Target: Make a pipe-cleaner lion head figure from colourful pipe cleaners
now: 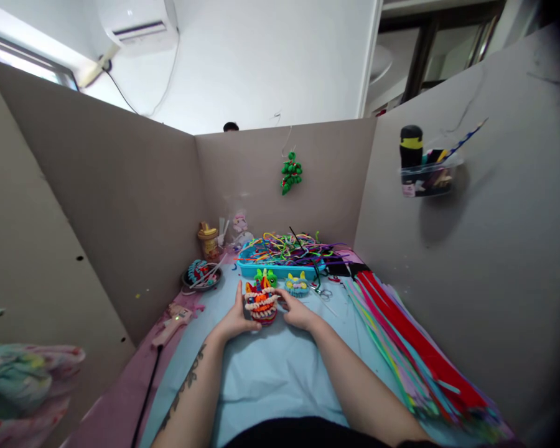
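Observation:
A figure twisted from pipe cleaners (pixel 262 303), with an orange face, cream fringes and a red-and-orange top, stands upright between my hands over the blue cloth. My left hand (pixel 236 318) holds its left side, thumb at the base and fingers pointing up. Against its upper right side my right hand (pixel 297 310) closes, the fingertips partly hidden. Just behind sits a green pipe cleaner figure (pixel 266 277). To the right of that one is a blue-and-yellow figure (pixel 297 284), with scissors (pixel 325 293) lying beside it.
A blue tray (pixel 280 272) heaped with loose pipe cleaners stands at the back. Bundles of pipe cleaners (pixel 401 336) cover the right side. At left lie a dark bowl (pixel 202 277) and a pink glue gun (pixel 172 326) with a black cord. Grey partitions (pixel 280 211) enclose the table.

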`<state>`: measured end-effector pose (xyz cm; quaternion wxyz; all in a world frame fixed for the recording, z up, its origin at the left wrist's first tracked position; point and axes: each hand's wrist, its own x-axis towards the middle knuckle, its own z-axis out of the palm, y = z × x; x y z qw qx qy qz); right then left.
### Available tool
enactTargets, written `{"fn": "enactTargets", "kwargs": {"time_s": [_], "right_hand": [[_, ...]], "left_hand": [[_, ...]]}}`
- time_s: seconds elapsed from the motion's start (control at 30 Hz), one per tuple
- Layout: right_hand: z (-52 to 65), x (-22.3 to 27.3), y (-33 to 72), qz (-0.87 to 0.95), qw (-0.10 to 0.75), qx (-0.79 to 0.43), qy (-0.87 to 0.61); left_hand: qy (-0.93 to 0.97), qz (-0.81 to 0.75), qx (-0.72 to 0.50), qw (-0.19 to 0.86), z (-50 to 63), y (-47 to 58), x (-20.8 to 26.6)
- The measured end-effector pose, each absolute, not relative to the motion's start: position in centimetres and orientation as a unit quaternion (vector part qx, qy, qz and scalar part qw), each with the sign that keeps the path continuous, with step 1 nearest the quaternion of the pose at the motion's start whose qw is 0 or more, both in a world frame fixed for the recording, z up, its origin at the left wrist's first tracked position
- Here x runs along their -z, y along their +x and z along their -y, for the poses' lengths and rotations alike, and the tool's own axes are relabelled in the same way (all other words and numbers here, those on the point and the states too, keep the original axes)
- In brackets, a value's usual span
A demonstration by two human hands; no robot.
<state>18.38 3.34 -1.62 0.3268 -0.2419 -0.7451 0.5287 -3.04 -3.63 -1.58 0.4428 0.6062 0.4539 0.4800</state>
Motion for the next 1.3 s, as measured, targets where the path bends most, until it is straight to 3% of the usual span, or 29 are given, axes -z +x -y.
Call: {"fn": "enactTargets", "kwargs": {"time_s": [0.27, 0.53, 0.93, 1.07, 1.3], "right_hand": [[-2.5, 1.5, 17.6, 0.722, 0.335, -0.586, -0.15], [-2.9, 3.0, 16.1, 0.691, 0.417, -0.541, -0.236], [-3.1, 2.4, 16.5, 0.627, 0.429, -0.619, -0.198], [-3.4, 2.5, 16.4, 0.616, 0.466, -0.597, -0.217], [-3.0, 2.4, 16.0, 0.661, 0.443, -0.557, -0.239]], "left_hand": [[0.557, -0.409, -0.561, 0.456, 3.0, -3.0, 1.6], [0.5, -0.417, -0.586, 0.482, 2.0, -2.0, 2.8], [0.541, -0.41, -0.575, 0.456, 1.7, -1.6, 3.2], [0.549, -0.392, -0.571, 0.467, 1.8, -1.3, 2.8], [0.543, -0.374, -0.571, 0.489, 2.6, -1.1, 1.4]]}}
